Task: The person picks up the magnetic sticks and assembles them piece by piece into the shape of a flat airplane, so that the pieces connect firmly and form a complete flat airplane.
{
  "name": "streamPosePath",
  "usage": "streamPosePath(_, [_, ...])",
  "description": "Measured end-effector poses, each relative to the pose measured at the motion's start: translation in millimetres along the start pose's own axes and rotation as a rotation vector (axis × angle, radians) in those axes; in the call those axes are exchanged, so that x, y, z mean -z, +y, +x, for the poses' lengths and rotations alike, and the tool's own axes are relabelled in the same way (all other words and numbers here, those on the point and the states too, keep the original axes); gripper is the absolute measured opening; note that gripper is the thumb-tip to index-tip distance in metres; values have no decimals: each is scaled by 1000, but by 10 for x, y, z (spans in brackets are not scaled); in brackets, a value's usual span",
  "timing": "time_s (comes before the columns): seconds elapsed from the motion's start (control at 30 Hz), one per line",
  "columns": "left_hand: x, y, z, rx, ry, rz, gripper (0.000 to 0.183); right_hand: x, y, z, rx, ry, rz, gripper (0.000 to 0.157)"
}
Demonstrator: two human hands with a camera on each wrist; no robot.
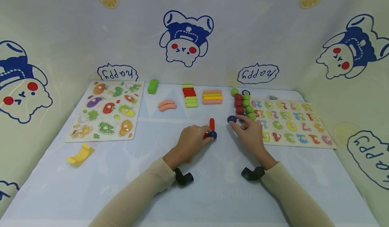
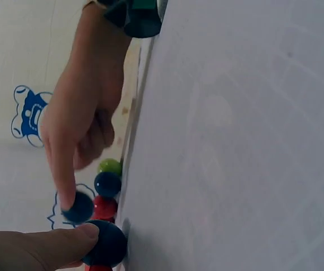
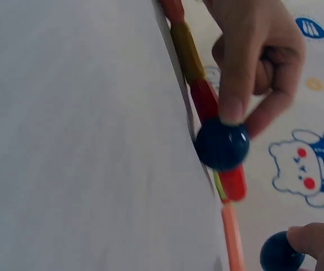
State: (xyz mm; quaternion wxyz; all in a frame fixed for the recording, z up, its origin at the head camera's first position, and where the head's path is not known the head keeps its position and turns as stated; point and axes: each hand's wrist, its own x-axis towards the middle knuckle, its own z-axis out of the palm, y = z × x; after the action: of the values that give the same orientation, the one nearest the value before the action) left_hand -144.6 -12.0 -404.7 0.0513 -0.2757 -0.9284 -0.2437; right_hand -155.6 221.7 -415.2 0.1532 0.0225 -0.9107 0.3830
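Observation:
Between thumb and fingers my left hand [image 1: 192,140] pinches a dark blue ball [image 1: 212,134] low over the table. Red sticks lie around it: one red stick [image 1: 212,124] points away just behind the ball, and another is partly covered by the fingers. My right hand [image 1: 251,135] pinches a second dark blue ball [image 1: 232,119], a short way right of and behind the first. In the left wrist view this ball [image 2: 77,207] is held up by the fingertips. Beyond the right fingers, a third blue ball [image 2: 108,184] ends the rows of red balls [image 1: 238,103] and green balls [image 1: 246,103].
A number puzzle board [image 1: 291,122] lies right, partly behind my right hand; a vegetable puzzle board [image 1: 106,112] lies left. Along the back are a green block [image 1: 153,86], stacked red and green sticks [image 1: 189,97], pink and yellow sticks [image 1: 212,97]. A yellow curved piece [image 1: 80,155] lies front left.

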Motion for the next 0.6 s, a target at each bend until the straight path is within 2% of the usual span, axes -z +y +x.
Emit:
streamPosePath(0.07, [-1,0,5,-1,2,2,32,-114,-53,74,-26,-59,24,49])
streamPosePath(0.3, [-14,-4,-6,-22,34,28,30,-468,-132,330,-87,-169,82,55])
streamPosePath(0.6, [-24,4,-18,-35,60,54,29,-585,-164,408,-135,-204,59,56])
